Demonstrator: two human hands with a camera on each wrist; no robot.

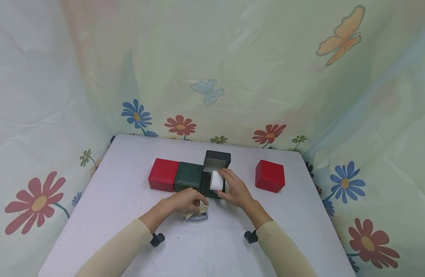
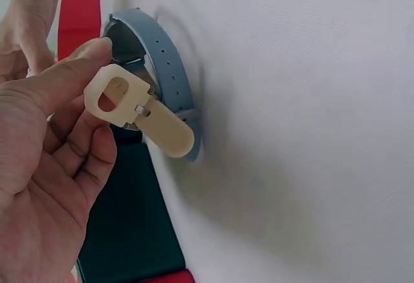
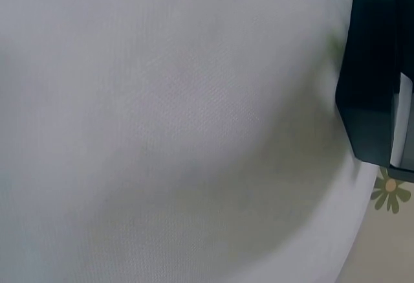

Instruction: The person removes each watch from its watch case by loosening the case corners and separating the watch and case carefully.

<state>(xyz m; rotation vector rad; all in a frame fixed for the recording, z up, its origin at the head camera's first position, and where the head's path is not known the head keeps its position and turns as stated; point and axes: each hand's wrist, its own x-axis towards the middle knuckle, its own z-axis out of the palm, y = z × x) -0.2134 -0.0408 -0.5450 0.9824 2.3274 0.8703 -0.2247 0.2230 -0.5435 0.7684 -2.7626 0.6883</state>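
My left hand point(image 1: 187, 201) pinches a cream-strapped watch point(image 2: 162, 127) between thumb and fingers, in front of the boxes. In the left wrist view its strap end and pale buckle face the camera. A watch with a light blue strap point(image 2: 169, 69) lies on the table right behind it. My right hand point(image 1: 235, 189) grips a white watch cushion point(image 1: 217, 181) at the open dark box point(image 1: 217, 156), whose lid stands up at the back. The right wrist view catches only part of the dark box point(image 3: 369, 76); the hand is out of that view.
To the left of the open box stand a closed dark green box point(image 1: 189, 176) and a closed red box point(image 1: 164, 174), side by side. Another red box point(image 1: 269, 176) stands apart on the right. A white cloth covers the table point(image 1: 212, 250), with printed curtains around it.
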